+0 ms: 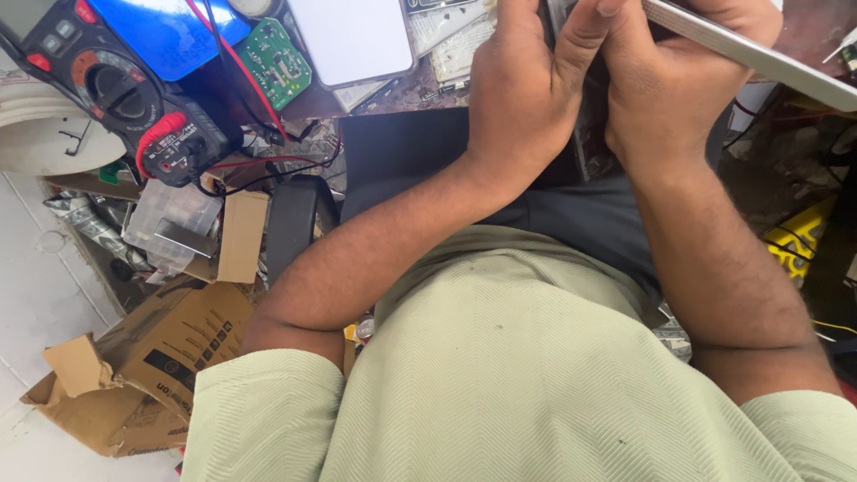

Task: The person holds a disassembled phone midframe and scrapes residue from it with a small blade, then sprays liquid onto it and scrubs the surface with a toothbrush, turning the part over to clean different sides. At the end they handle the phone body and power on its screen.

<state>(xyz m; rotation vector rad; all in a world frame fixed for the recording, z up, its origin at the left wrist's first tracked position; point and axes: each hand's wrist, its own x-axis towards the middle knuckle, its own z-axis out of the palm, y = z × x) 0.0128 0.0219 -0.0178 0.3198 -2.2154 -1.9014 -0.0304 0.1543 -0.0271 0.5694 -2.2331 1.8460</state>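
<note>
Head view: left hand [527, 85], right hand [678, 89] touching, crowded bench.

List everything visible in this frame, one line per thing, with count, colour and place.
multimeter: one, black and red, top left
test leads: two, red and black, running from the multimeter
circuit board: one, green, top, right of the multimeter
white panel: one, white, top centre
cardboard box: one, brown, torn, bottom left
metal strip: one, silver, top right, at the right hand
dark slab: one, black, under the left wrist
left hand: one, top centre, fingers curled, contents hidden
right hand: one, top right, against the left hand
</note>
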